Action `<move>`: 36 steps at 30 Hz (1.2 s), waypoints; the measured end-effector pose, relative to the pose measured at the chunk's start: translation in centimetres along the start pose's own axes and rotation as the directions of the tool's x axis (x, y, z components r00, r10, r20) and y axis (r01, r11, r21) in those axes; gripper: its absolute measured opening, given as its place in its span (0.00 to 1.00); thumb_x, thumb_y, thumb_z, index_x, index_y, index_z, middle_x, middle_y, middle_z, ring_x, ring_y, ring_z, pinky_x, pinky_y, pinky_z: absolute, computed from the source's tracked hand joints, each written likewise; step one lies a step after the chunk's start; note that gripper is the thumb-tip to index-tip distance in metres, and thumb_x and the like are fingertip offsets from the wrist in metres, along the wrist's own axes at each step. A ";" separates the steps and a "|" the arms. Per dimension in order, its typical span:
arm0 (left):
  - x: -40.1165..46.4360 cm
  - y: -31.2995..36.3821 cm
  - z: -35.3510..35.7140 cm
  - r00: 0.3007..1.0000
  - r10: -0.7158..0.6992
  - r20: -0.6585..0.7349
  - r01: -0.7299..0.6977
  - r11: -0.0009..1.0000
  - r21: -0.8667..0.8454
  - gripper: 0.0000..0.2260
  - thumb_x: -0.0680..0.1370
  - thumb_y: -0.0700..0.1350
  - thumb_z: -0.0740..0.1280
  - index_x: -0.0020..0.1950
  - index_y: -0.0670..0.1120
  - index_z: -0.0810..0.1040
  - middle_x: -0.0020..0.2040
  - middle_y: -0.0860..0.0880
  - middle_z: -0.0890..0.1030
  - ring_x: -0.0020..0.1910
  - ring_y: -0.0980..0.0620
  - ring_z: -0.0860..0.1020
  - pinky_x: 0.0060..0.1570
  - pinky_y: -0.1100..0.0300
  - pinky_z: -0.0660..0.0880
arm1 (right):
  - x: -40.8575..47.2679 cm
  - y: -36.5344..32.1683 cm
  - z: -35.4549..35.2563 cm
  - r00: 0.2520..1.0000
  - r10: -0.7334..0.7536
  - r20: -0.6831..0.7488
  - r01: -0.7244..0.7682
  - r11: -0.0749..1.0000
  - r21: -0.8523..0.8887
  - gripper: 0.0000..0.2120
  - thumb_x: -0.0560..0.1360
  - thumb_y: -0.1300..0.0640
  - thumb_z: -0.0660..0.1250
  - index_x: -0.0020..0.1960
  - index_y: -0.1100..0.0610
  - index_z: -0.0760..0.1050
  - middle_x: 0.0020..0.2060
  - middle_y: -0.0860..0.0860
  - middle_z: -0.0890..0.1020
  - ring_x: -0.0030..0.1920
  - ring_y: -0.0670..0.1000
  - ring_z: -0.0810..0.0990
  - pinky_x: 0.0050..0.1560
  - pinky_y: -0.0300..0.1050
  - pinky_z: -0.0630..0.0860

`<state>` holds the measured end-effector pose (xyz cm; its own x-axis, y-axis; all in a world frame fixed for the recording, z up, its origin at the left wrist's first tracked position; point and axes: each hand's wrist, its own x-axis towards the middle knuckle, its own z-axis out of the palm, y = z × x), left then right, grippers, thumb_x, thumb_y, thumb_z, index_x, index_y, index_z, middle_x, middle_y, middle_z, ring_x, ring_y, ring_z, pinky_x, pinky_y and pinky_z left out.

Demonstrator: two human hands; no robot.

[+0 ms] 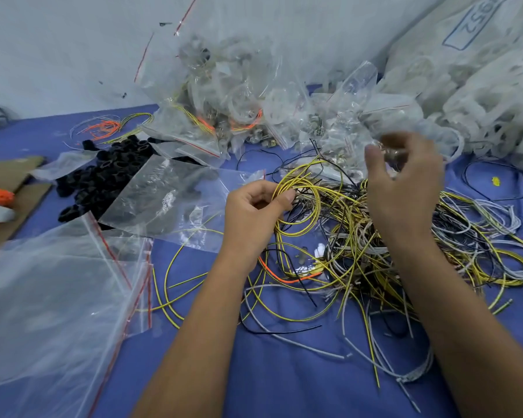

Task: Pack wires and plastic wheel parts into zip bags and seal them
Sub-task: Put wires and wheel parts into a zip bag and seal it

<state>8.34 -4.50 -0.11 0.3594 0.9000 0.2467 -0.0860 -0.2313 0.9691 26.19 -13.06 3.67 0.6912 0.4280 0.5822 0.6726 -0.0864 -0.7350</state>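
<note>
Yellow wire coil [299, 206] pinched by left hand [254, 212]; right hand [405, 188] grips small blurred part.

hands [255, 212]: 2 | cardboard sheets [11, 188]: 1 | wires [375, 251], bags [58, 297]: too many

Both forearms are bare to the frame edge, with no sleeves, rings or watch visible.

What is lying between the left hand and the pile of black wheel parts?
In the head view, a flat empty zip bag lies between the left hand and the black wheel parts.
</note>
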 end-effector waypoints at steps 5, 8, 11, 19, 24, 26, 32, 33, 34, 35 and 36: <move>0.1 -0.3 0.3 0.998 0.060 -0.026 -0.060 0.998 -0.004 0.07 0.76 0.43 0.75 0.39 0.53 0.85 0.37 0.50 0.86 0.36 0.54 0.81 0.38 0.61 0.76 | -1.6 -2.5 0.4 0.863 -0.490 0.126 0.475 0.870 0.132 0.09 0.81 0.52 0.68 0.49 0.57 0.81 0.39 0.46 0.80 0.37 0.45 0.74 0.42 0.37 0.70; 0.0 -0.3 0.3 0.996 0.079 -0.046 -0.081 0.995 -0.051 0.05 0.77 0.42 0.75 0.43 0.50 0.85 0.37 0.50 0.85 0.35 0.56 0.80 0.38 0.64 0.75 | -2.3 -2.1 1.6 0.885 -0.263 0.384 0.277 0.961 0.021 0.11 0.79 0.48 0.70 0.56 0.54 0.82 0.43 0.46 0.83 0.38 0.45 0.76 0.46 0.47 0.77; 0.0 -0.5 0.3 0.994 0.092 -0.057 -0.097 0.992 -0.084 0.03 0.78 0.40 0.74 0.46 0.48 0.85 0.39 0.50 0.86 0.37 0.56 0.81 0.39 0.64 0.76 | -2.2 -1.6 1.8 0.851 -0.115 0.512 -0.020 0.968 0.251 0.05 0.78 0.55 0.71 0.51 0.54 0.85 0.39 0.48 0.87 0.40 0.46 0.84 0.44 0.44 0.79; 0.2 -0.7 0.3 0.991 0.054 -0.121 -0.069 0.990 -0.122 0.08 0.80 0.46 0.72 0.42 0.49 0.84 0.33 0.49 0.80 0.29 0.53 0.75 0.29 0.60 0.73 | -1.2 -0.6 1.4 0.883 -0.053 0.466 -0.165 0.895 0.414 0.05 0.77 0.56 0.73 0.43 0.54 0.86 0.34 0.55 0.85 0.34 0.51 0.74 0.38 0.47 0.69; 0.7 -1.2 -0.2 0.944 -0.102 -0.315 0.071 0.992 -0.108 0.10 0.82 0.42 0.69 0.41 0.42 0.80 0.32 0.47 0.77 0.26 0.54 0.72 0.28 0.62 0.68 | 0.6 0.2 0.1 0.906 0.095 0.412 -0.339 0.746 0.574 0.07 0.77 0.53 0.71 0.43 0.52 0.87 0.30 0.49 0.80 0.27 0.47 0.65 0.27 0.39 0.59; 0.8 -1.4 -0.4 0.937 -0.127 -0.325 0.109 0.991 -0.071 0.10 0.81 0.41 0.70 0.40 0.43 0.79 0.31 0.48 0.78 0.26 0.54 0.72 0.28 0.61 0.69 | 0.9 0.1 -0.3 0.867 0.199 0.457 -0.476 0.601 0.642 0.10 0.79 0.56 0.69 0.42 0.52 0.87 0.30 0.46 0.79 0.27 0.45 0.69 0.26 0.38 0.63; -0.5 -0.7 1.1 0.966 0.083 0.245 -0.165 0.927 0.336 0.09 0.79 0.47 0.73 0.41 0.45 0.86 0.33 0.54 0.82 0.34 0.57 0.78 0.38 0.60 0.73 | 1.2 0.2 -0.3 0.854 0.336 0.398 -0.517 0.457 0.723 0.07 0.80 0.60 0.67 0.46 0.59 0.83 0.31 0.48 0.80 0.29 0.45 0.66 0.28 0.39 0.60; -0.8 -0.6 1.3 0.943 0.126 0.309 -0.246 0.888 0.388 0.12 0.80 0.50 0.71 0.42 0.44 0.86 0.35 0.52 0.82 0.36 0.54 0.79 0.39 0.56 0.75 | 1.1 0.3 -0.2 0.856 0.342 0.387 -0.512 0.459 0.726 0.07 0.80 0.60 0.67 0.46 0.59 0.83 0.33 0.49 0.80 0.29 0.46 0.65 0.28 0.38 0.60; -0.9 -0.5 1.3 0.928 0.174 0.329 -0.310 0.850 0.426 0.16 0.81 0.53 0.68 0.42 0.43 0.86 0.35 0.49 0.82 0.38 0.51 0.79 0.40 0.52 0.75 | 1.0 0.3 -0.1 0.861 0.339 0.379 -0.505 0.477 0.719 0.07 0.80 0.61 0.68 0.46 0.59 0.83 0.34 0.51 0.79 0.29 0.45 0.64 0.26 0.36 0.60; -0.9 -0.3 1.0 0.926 0.219 0.309 -0.344 0.828 0.443 0.18 0.81 0.55 0.65 0.43 0.43 0.85 0.36 0.48 0.82 0.39 0.49 0.79 0.41 0.49 0.75 | 0.9 0.3 0.1 0.867 0.332 0.372 -0.496 0.507 0.705 0.07 0.80 0.61 0.68 0.47 0.59 0.83 0.34 0.52 0.78 0.28 0.45 0.64 0.25 0.35 0.61; -0.8 0.0 0.5 0.936 0.248 0.248 -0.336 0.837 0.431 0.19 0.82 0.57 0.63 0.46 0.44 0.85 0.38 0.49 0.82 0.41 0.49 0.80 0.43 0.48 0.76 | 0.8 0.2 0.3 0.873 0.322 0.367 -0.488 0.535 0.690 0.06 0.80 0.60 0.69 0.47 0.60 0.84 0.33 0.52 0.78 0.27 0.45 0.64 0.24 0.35 0.61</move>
<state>8.55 -5.39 -0.30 0.5453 0.6938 0.4704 0.2080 -0.6556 0.7259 26.78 -12.52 3.88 0.7228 0.6759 0.1438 -0.1597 0.3658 -0.9169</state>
